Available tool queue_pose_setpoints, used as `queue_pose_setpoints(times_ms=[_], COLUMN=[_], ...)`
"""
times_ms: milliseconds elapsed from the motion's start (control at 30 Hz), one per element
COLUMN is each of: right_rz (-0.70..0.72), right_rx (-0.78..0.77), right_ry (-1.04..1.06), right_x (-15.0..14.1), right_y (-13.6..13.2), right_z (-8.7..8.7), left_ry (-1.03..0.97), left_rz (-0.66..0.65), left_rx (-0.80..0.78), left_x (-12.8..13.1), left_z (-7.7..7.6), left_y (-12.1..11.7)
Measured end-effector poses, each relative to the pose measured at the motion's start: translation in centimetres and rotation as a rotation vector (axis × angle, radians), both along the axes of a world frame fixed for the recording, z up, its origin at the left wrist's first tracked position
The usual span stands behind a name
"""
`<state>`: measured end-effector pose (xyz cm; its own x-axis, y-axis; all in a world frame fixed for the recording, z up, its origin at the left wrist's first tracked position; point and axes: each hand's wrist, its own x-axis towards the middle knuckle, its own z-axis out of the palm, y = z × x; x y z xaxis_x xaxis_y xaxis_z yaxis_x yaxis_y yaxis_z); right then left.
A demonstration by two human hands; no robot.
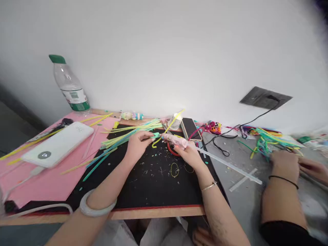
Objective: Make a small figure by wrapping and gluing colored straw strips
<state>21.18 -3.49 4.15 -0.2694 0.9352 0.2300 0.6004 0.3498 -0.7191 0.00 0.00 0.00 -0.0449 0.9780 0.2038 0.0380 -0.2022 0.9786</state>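
Note:
My left hand point(138, 145) pinches a small mint-green piece point(156, 135) between thumb and fingertips, over the black mat point(153, 191). In my right hand point(191, 155) is a pink hot glue gun point(176, 140), its nozzle pointing left, close to the green piece. Whether the nozzle touches it I cannot tell. A long translucent glue stick point(225, 162) runs out behind the gun to the right. Just beyond both hands, a bent yellow pipe cleaner point(173, 122) leans by a small clear cup point(175, 123). Red-handled scissors point(172, 150) lie partly hidden under the gun.
Green, yellow and blue pipe cleaners point(102, 159) lie to the left. A white power bank point(58, 143) rests on pink paper point(58, 186), with a plastic bottle point(73, 89) behind. A phone point(191, 129) is near the wall. At right, another person's hands point(285, 162) reach among pipe cleaners.

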Motion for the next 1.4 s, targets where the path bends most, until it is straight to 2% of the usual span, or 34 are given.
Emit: queue_pose_setpoints(times_ms=[233,567,933,1167,1400], right_rz=[-0.023,-0.001,-0.068,-0.079,-0.071], right_rx=[0.026,0.062,0.036,0.034,0.022], right_ry=[-0.046,-0.084,-0.107,-0.199,-0.181], right_x=[0.13,0.32,0.34,0.24,0.33], right_y=[-0.03,0.23,0.15,-0.17,-0.27], right_z=[-0.19,-0.05,-0.56,-0.08,-0.2], left_ry=[0.063,0.111,0.099,0.099,0.066], left_rz=[-0.009,-0.015,0.043,0.09,0.12], left_rx=[0.058,0.136,0.131,0.122,0.091], left_x=[0.15,0.32,0.09,-0.05,-0.09], left_z=[-0.18,0.46,-0.01,0.08,0.42], left_y=[0.09,-0.48,-0.16,-0.15,-0.24])
